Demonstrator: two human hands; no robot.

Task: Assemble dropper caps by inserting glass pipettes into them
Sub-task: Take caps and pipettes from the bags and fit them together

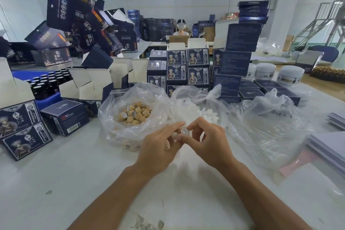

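Over the cluttered tabletop (pixel 78 164), the right hand (pixel 209 142) pinches a cap (pixel 184 131) while the left hand (pixel 160 145) curls round a small white piece (pixel 175 135), which could slip if misaligned.

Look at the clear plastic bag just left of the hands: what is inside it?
The clear plastic bag holds a heap of tan, bamboo-coloured caps, some showing white linings. More caps show through the bag's front wall lower down; how deep the heap goes is hidden by crumpled plastic.
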